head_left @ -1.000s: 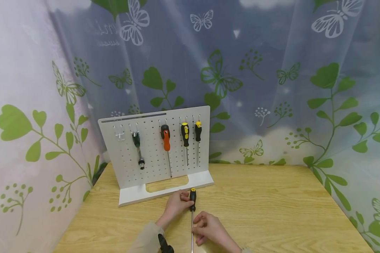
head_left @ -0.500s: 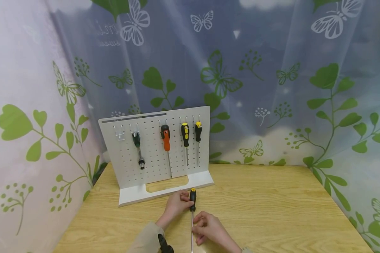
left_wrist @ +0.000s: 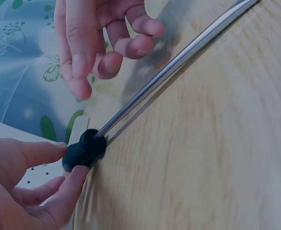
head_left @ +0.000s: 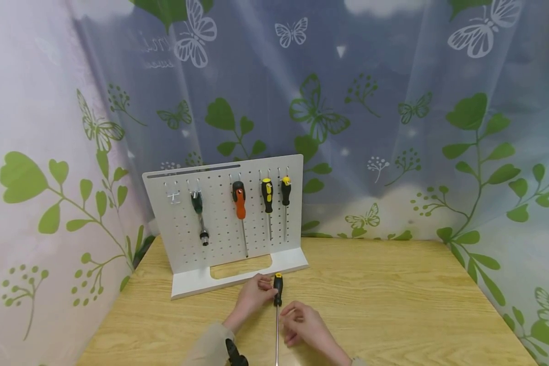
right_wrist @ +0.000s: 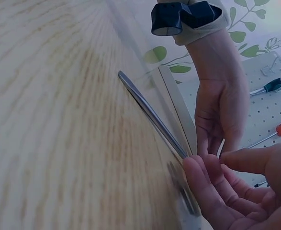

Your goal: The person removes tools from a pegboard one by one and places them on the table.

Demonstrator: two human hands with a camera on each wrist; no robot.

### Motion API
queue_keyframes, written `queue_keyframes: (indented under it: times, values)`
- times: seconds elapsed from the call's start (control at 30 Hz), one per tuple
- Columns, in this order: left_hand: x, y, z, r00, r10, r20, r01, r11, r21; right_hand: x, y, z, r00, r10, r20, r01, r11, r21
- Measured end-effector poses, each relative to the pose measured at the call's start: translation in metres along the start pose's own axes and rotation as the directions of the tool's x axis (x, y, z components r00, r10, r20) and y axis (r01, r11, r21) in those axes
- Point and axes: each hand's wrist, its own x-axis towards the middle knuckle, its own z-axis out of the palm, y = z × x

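Note:
A long screwdriver (head_left: 278,292) with a black handle and yellow end lies on the wooden table, its handle toward the pegboard and its steel shaft pointing at the person. Thumb and fingers of the left hand (head_left: 252,297) pinch the handle from the left, as the left wrist view shows at the black grip (left_wrist: 85,151). Right of the shaft, the right hand (head_left: 307,326) hovers with loosely bent fingers, holding nothing; a gap to the shaft (left_wrist: 169,69) shows in the left wrist view. In the right wrist view the flat tip (right_wrist: 122,75) lies over the wood.
Behind the hands stands a white pegboard (head_left: 219,203) on a flat base. From its hooks hang a green-handled socket tool (head_left: 197,203), an orange screwdriver (head_left: 240,203) and two black-yellow screwdrivers (head_left: 267,195). An empty hook (head_left: 173,195) is at left. A patterned curtain (head_left: 370,101) surrounds the table.
The right hand's fingers have come off the screwdriver shaft and moved slightly to the right. The left hand keeps its pinch on the handle, and the screwdriver stays nearly in place.

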Motion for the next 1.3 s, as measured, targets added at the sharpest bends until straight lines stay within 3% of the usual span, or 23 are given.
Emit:
queue_keyframes:
  times: [0.23, 0.37, 0.6, 0.8, 1.03, 1.17, 1.3]
  values:
    - [0.005, -0.006, -0.019, 0.993, 0.112, -0.043, -0.115, 0.991, -0.071, 0.010, -0.002, -0.005, 0.992, -0.110, -0.056, 0.107, 0.993, -0.050]
    - [0.008, -0.003, -0.034, 0.987, 0.139, -0.082, -0.146, 0.986, -0.081, 0.018, -0.007, -0.008, 0.987, -0.146, -0.064, 0.143, 0.989, -0.045]
    - [0.009, 0.003, -0.066, 0.981, 0.138, -0.140, -0.150, 0.985, -0.080, 0.030, -0.015, -0.007, 0.983, -0.167, -0.083, 0.157, 0.981, -0.112]
    - [0.010, 0.006, -0.097, 0.980, 0.130, -0.148, -0.148, 0.982, -0.117, 0.040, -0.024, 0.000, 0.968, -0.241, -0.072, 0.225, 0.957, -0.183]
    - [0.015, 0.012, -0.133, 0.975, 0.123, -0.185, -0.147, 0.982, -0.122, 0.050, -0.040, 0.013, 0.957, -0.286, -0.044, 0.277, 0.950, -0.145]
    - [0.019, 0.017, -0.151, 0.963, 0.123, -0.240, -0.147, 0.986, -0.084, 0.058, -0.050, 0.018, 0.958, -0.288, -0.017, 0.282, 0.947, -0.155]
    - [0.022, 0.025, -0.168, 0.941, 0.128, -0.313, -0.148, 0.988, -0.041, 0.069, -0.056, 0.021, 0.948, -0.318, 0.019, 0.316, 0.931, -0.180]
